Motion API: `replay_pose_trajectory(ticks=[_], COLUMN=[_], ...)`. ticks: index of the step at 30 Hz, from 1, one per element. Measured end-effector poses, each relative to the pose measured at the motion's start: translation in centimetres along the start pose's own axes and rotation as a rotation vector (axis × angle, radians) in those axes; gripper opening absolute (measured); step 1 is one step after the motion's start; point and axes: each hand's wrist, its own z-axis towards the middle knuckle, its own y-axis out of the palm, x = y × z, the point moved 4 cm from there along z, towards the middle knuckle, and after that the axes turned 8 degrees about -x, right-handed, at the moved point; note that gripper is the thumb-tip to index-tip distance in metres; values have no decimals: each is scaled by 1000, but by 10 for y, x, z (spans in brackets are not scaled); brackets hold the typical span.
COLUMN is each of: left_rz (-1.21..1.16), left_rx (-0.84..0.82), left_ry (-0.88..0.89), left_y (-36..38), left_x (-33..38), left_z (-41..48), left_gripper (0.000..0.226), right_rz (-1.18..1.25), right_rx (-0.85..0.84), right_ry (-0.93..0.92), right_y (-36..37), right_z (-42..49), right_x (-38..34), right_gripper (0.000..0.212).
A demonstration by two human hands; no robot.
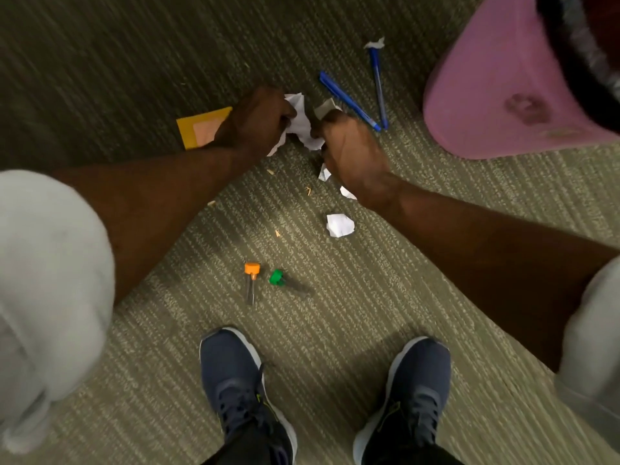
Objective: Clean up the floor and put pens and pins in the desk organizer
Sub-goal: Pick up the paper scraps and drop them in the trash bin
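Head view, and both hands are busy: left hand [258,119] at eleven o'clock and right hand [352,152] at one, fingers curled tight into the crumpled paper [300,124] between them. Squeeze it into one firm ball, I'd say, so no scrap drops. Pens [349,100] wait on the floor [385,297] at one o'clock, pins [251,268] at seven. Fingertips are buried in the paper, edges are blurred, and there's no desk organizer in sight.
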Motion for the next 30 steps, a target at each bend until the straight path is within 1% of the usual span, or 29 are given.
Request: replay_pose_trajectory(ticks=[3, 7, 10, 14, 16, 18, 22, 25, 27, 30], left_rz=[-29, -87, -46, -51, -55, -65, -113, -162, -172, -220], left_rx=[-21, -41, -32, 61, 79, 88, 122, 137, 123, 105], left_ry=[-72, -34, -67, -7, 12, 24, 81, 137, 164, 168], left_y=[-17, -45, -82, -137, -162, -185, -222, -237, -240, -238], left_x=[21, 41, 66, 113, 135, 159, 216, 260, 285, 316], left_z=[-20, -44, -59, -71, -67, -56, -34, -22, -13, 1], left_gripper=[30, 28, 29, 24, 21, 19, 21, 22, 24, 25], right_rz=[6, 51, 81, 102, 103, 98, 97, 65, 38, 66], right_rx=[-3, -8, 19, 56, 80, 118, 192, 214, 198, 189], right_ry=[-10, 9, 41, 17, 12, 4, -1, 69, 135, 209], right_y=[-10, -40, -73, -131, -165, -200, -253, -282, -296, -313], right_z=[-14, -36, -55, -84, -96, -106, -124, -137, -145, -156], right_x=[-5, -16, -23, -29, -26, -19, 8, 34, 50, 68], right_gripper=[29, 27, 29, 32, 34, 33, 19, 14, 16, 18])
